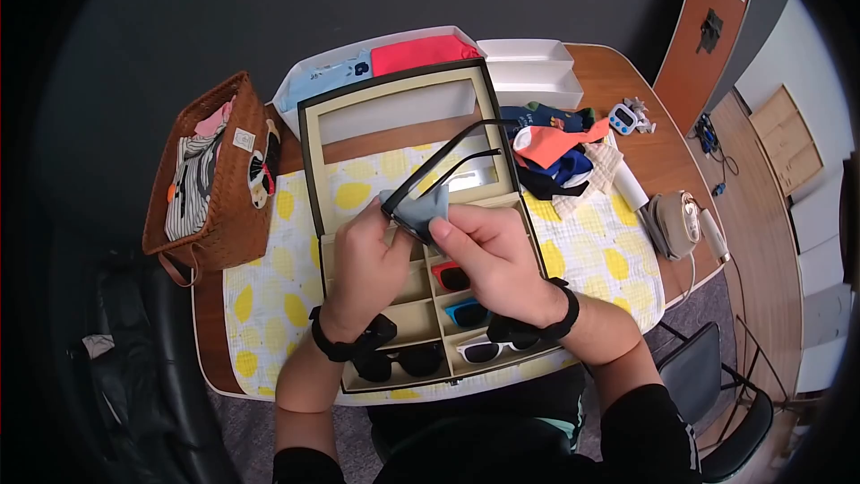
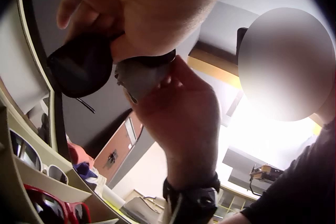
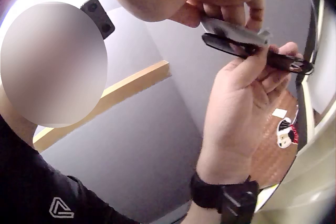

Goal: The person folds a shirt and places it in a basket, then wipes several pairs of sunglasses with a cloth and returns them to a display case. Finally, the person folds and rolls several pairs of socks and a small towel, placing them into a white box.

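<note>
- Gripping black sunglasses (image 2: 82, 69) in left hand (image 1: 367, 255).
- Pinching blue-grey cloth (image 1: 421, 208) with right hand (image 1: 502, 260).
- Could drop sunglasses into compartmented case (image 1: 412, 318) beneath hands, through slack left grip.

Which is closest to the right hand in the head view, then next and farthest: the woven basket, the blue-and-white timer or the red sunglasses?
From the right hand:
1. Red sunglasses: just to its left, partly covered by it.
2. Blue-and-white timer: beyond it, up and to the right.
3. Woven basket: far over on the left side.
</note>
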A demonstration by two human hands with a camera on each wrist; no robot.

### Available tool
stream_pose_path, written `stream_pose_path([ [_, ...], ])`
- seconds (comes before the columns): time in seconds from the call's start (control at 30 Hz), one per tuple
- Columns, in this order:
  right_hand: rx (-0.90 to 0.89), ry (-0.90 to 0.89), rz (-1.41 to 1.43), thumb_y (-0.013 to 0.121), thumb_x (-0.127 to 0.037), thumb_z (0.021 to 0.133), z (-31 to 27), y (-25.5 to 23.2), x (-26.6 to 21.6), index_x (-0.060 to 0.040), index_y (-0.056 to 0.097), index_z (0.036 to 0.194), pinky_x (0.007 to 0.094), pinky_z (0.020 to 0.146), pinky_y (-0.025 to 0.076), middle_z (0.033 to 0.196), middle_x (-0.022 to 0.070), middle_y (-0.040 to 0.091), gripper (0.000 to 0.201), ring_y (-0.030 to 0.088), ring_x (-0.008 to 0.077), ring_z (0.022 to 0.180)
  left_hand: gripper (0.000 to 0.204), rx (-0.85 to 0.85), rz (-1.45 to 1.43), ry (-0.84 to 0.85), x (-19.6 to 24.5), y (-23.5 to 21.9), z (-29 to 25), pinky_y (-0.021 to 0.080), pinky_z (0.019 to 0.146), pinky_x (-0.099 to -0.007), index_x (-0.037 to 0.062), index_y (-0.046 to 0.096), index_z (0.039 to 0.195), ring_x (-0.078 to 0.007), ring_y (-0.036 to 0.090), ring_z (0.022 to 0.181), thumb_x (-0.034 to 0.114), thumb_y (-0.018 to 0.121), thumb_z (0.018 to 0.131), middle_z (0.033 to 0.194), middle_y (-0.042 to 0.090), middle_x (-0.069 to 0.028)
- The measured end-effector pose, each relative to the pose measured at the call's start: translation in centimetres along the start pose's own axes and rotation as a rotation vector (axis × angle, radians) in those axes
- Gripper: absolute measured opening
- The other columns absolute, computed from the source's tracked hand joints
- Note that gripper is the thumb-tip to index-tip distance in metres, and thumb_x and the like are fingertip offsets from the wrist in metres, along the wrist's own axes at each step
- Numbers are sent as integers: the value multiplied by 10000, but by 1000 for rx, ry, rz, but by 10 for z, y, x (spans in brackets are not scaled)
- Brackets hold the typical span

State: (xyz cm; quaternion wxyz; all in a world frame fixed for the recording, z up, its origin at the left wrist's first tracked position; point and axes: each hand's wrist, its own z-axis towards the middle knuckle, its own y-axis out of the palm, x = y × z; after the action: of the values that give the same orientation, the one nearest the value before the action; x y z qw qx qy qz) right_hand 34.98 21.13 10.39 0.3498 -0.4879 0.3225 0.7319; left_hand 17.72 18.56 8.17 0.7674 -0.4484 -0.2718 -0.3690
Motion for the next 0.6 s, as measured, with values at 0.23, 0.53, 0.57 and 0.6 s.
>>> stream_pose_path([
  [0.23, -30, 65, -54, 547, -153, 1055, -2, -3, -4, 42, 687, 1115, 243, 546, 351, 646, -52, 472, 248, 378, 33, 645, 135, 35, -6, 20, -9, -1, 3, 542, 743, -444, -23, 672, 1000, -467, 662, 883, 17, 665, 871, 919, 694, -249],
  [0.53, 7, 58, -83, 544, -162, 1058, 1, -3, 3, 29, 683, 954, 233, 495, 351, 619, -65, 489, 258, 414, 17, 569, 108, 58, -11, 5, -14, -2, 6, 542, 819, -417, -22, 680, 981, -459, 665, 886, 21, 673, 883, 910, 707, -240],
  [0.57, 8, 58, -82, 544, -162, 1058, 2, -3, 3, 29, 683, 954, 233, 495, 351, 619, -65, 489, 258, 414, 17, 569, 108, 56, -10, 5, -14, -2, 6, 542, 819, -417, -22, 680, 981, -459, 665, 886, 21, 673, 883, 910, 707, -240],
  [0.6, 7, 70, -70, 545, -161, 1057, 2, -4, 2, 31, 685, 963, 234, 510, 348, 623, -65, 488, 256, 401, 19, 586, 108, 45, -23, -34, -12, -3, 6, 533, 883, -425, -17, 687, 985, -460, 665, 884, 24, 669, 887, 911, 707, -240],
])
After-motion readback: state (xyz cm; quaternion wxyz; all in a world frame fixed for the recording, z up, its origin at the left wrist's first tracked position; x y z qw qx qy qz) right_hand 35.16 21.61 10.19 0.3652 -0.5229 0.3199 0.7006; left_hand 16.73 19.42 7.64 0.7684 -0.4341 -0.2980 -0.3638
